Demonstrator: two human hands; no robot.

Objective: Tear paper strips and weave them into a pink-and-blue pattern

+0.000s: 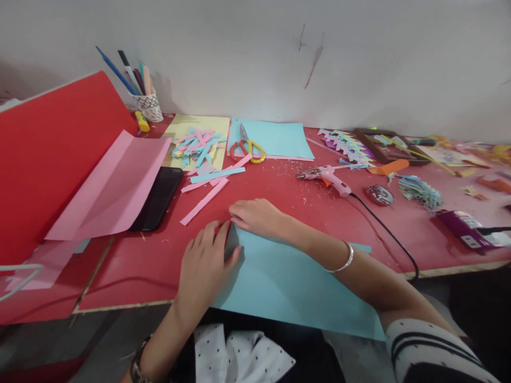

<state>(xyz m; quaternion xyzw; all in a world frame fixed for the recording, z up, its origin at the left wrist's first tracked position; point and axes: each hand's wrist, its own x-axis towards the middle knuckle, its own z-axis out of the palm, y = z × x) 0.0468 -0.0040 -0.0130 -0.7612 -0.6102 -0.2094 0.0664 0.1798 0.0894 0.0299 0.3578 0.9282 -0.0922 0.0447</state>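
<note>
A large sheet of light blue paper [295, 282] lies at the red table's front edge, its near side hanging past it. My right hand [255, 215] is closed at the sheet's far left corner, fingertips pinched on the paper. My left hand [205, 258] rests over the sheet's left edge, fingers stretched forward and thumb apart on the paper. A narrow blue strip [361, 248] pokes out beyond my right forearm. Pink and blue paper strips [204, 201] lie just past my hands. Scissors with red and yellow handles [249, 149] rest on a blue sheet behind them.
At right, a pink glue gun [325, 176] trails a black cord past a purple power strip [471, 231]. Left stand a red board [59, 154], a folded pink sheet [115, 186], a black phone [159, 199] and a pen cup [149, 106]. Cut strips [197, 146] are heaped on yellow paper.
</note>
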